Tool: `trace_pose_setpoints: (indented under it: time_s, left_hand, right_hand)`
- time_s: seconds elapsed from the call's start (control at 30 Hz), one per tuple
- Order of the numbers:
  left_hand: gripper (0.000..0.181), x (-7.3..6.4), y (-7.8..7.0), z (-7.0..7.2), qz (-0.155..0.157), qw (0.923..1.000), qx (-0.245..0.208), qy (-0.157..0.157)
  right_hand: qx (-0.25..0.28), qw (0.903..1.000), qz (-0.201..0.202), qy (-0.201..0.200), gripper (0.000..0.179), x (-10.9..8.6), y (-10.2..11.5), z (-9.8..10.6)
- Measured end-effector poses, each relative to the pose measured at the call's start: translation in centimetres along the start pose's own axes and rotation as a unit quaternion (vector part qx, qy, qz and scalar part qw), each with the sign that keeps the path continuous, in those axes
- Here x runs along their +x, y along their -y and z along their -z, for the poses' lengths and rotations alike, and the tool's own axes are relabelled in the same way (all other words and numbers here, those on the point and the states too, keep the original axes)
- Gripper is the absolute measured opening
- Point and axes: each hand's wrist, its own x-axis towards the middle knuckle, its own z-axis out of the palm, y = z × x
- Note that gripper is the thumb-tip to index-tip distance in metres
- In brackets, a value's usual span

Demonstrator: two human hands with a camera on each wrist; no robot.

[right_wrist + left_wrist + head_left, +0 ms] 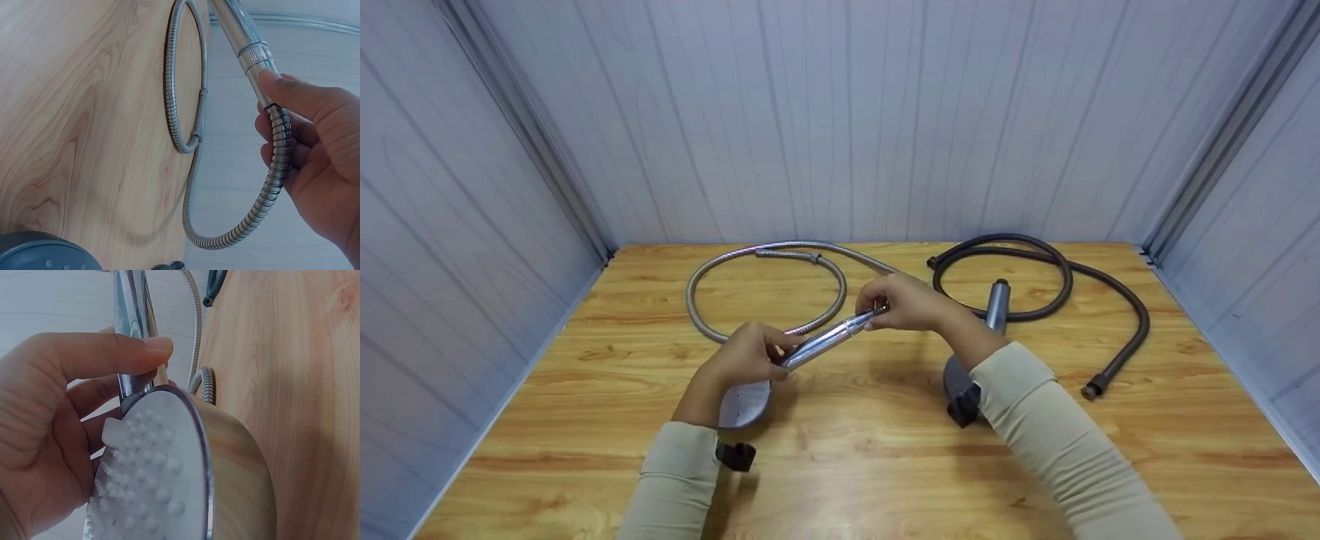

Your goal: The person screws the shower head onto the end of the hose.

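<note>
My left hand (746, 356) grips the chrome handle of a shower head (821, 343) near its head, with the thumb laid across the handle in the left wrist view. The white nozzle face (163, 461) hangs below that hand, tilted. At the handle's far end, my right hand (906, 301) pinches the smooth chrome end fitting (260, 76) of a silver ribbed shower hose (264, 199). Fitting and handle are in line and meet end to end. From the right fingers the hose curves down and runs back into a loop on the table.
A dark grey shower head (958, 379) lies on the wooden table (855, 465), partly behind the right forearm. Behind it a dark hose (1140, 319) is coiled, one end pointing toward the front right. Pale panel walls (840, 120) enclose the table at the back and both sides.
</note>
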Motion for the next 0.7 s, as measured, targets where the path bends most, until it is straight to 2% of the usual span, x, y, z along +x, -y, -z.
trace_pose_setpoints:
  time_s: [0.4,0.7]
  left_hand:
    - [0.053,0.03,0.08,0.08,-0.004,1.0,0.006,0.002]
    - [0.053,0.13,0.18,0.16,-0.008,0.9999,0.01,0.0]
  right_hand:
    - [0.021,0.9996,0.008,0.014,0.01,0.02,-0.23,-0.02]
    - [0.004,0.9996,0.007,0.028,0.01,0.04,-0.3,-0.01]
